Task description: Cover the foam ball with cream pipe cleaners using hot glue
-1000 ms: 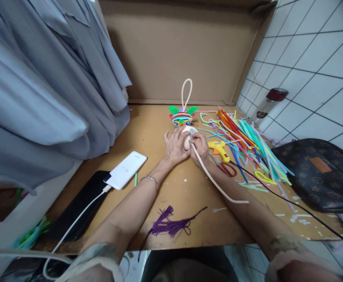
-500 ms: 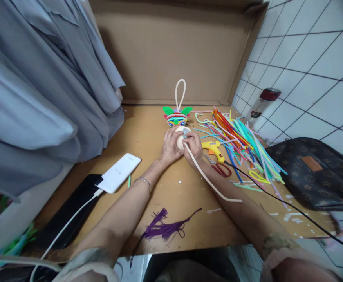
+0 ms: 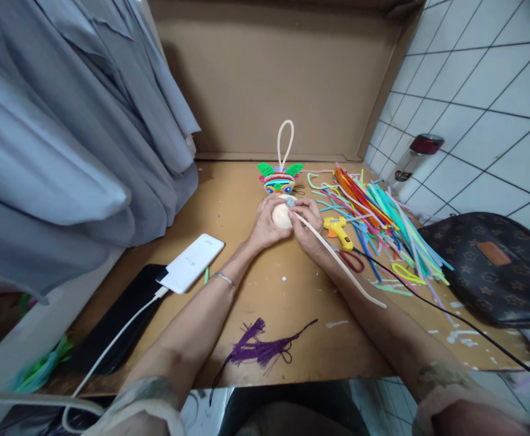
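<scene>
Between my hands is a round cream-coloured piece [image 3: 282,216] with a small grey-blue spot near its top. My left hand [image 3: 265,221] wraps round its left side. A long cream pipe cleaner [image 3: 333,254] runs from my right hand [image 3: 308,221] down over the right forearm; the fingers pinch it against the round piece. Just beyond my hands stands a colourful animal-head ornament [image 3: 279,180] with green ears and a cream loop on top.
Right of my hands lie a yellow glue gun [image 3: 338,232], red-handled scissors [image 3: 352,260] and a heap of coloured pipe cleaners [image 3: 383,212]. Purple tassels [image 3: 260,351] lie in front. A white power bank or phone [image 3: 192,263] is at left, a dark bag [image 3: 487,266] at right.
The fingers of my right hand have shifted right, showing more of the round piece. The pipe cleaner's free end stays over my right forearm. The whole view has shifted slightly.
</scene>
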Demonstrator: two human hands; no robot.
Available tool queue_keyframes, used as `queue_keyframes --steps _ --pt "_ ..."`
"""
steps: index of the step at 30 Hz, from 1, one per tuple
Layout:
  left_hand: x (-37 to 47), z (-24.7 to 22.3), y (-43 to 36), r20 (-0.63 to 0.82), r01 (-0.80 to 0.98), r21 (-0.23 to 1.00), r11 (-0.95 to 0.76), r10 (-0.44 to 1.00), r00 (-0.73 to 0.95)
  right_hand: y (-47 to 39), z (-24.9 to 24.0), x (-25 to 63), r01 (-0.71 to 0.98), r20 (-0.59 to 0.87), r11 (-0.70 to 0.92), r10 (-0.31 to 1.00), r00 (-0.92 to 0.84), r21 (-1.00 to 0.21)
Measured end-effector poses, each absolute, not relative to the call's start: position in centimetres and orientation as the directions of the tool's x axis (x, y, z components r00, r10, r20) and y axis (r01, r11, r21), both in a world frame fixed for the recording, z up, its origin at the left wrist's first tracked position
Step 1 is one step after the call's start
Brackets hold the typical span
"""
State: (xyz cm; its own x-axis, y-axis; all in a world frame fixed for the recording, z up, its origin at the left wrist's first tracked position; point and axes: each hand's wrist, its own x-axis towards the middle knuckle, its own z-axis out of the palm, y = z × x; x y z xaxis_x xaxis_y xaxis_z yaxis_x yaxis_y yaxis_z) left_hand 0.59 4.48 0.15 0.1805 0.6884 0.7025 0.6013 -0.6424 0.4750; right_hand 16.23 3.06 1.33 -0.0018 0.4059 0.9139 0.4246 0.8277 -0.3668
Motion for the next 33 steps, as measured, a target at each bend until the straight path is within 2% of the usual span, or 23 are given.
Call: queue_keyframes --steps 3,8,10,16,21,26,33 --pt "0.3 -0.1 4.8 0.696 0.53 0.522 -0.668 0.693 0.188 3.1 1.5 16.1 0.403 0.918 0.836 0.395 0.028 -0.372" --pt "0.0 -0.8 5.6 0.753 0.31 0.557 -0.77 0.626 0.202 3.1 1.5 15.8 0.428 0.899 0.805 0.436 0.041 -0.41" --pt "-0.1 -0.9 5.7 0.753 0.286 0.562 -0.776 0.624 0.21 3.2 1.4 15.8 0.421 0.9 0.808 0.434 0.046 -0.411" --pt "-0.4 -0.5 5.3 0.758 0.381 0.513 -0.769 0.615 0.22 3.2 1.4 15.7 0.444 0.887 0.791 0.461 0.018 -0.42" --pt "-0.5 -0.3 5.1 0.767 0.401 0.465 -0.79 0.585 0.263 3.0 1.5 15.6 0.422 0.881 0.798 0.473 0.006 -0.431" --pt "-0.5 -0.4 5.1 0.802 0.383 0.443 -0.81 0.549 0.234 2.8 1.6 15.5 0.436 0.886 0.795 0.463 0.011 -0.421" --pt "-0.4 0.1 4.4 0.764 0.506 0.414 -0.757 0.591 0.259 2.7 1.7 15.5 0.436 0.885 0.798 0.465 -0.005 -0.417"
